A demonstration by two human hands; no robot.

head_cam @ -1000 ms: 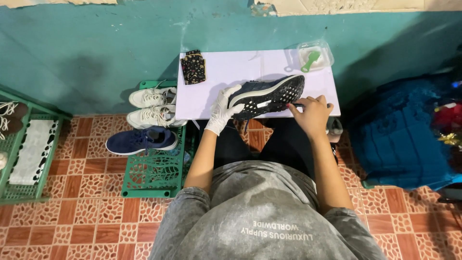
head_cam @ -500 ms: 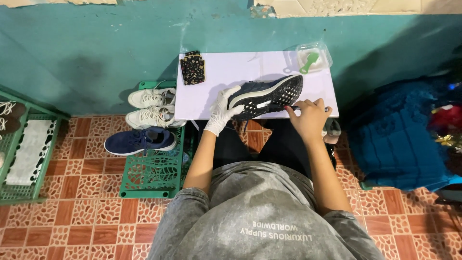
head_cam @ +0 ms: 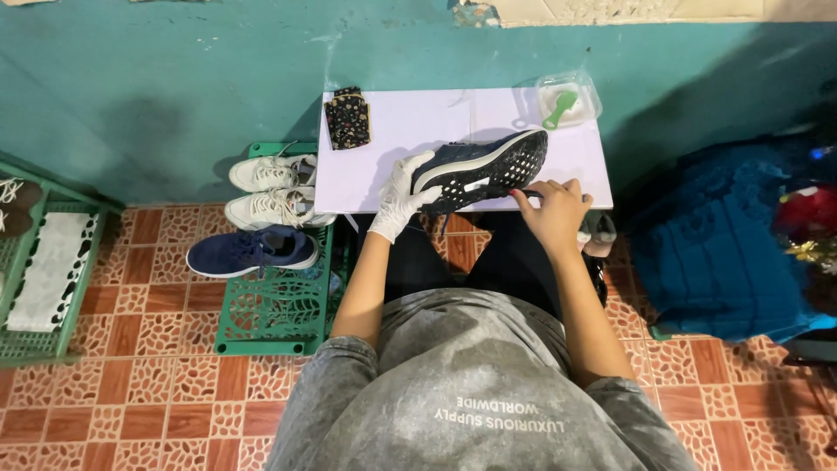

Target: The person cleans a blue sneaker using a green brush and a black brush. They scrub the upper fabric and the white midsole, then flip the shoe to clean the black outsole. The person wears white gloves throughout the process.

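A black sneaker (head_cam: 479, 170) with a speckled sole lies tilted on its side on a small white table (head_cam: 418, 122). My left hand (head_cam: 401, 196), in a white glove, grips the shoe at its heel end. My bare right hand (head_cam: 554, 214) rests at the table's near edge, just below the shoe's toe end. Its fingers are curled around something thin and dark that I cannot make out. I am seated with my knees under the table.
A dark patterned pouch (head_cam: 347, 118) and a clear tub with a green brush (head_cam: 567, 98) sit at the table's back. Two white sneakers (head_cam: 270, 174) and a navy shoe (head_cam: 253, 251) rest on a green crate (head_cam: 279, 301) at left. Blue fabric (head_cam: 724, 253) is piled at right.
The shoe has tipped slightly and my right hand has shifted a little along the table edge. Otherwise nothing has moved.
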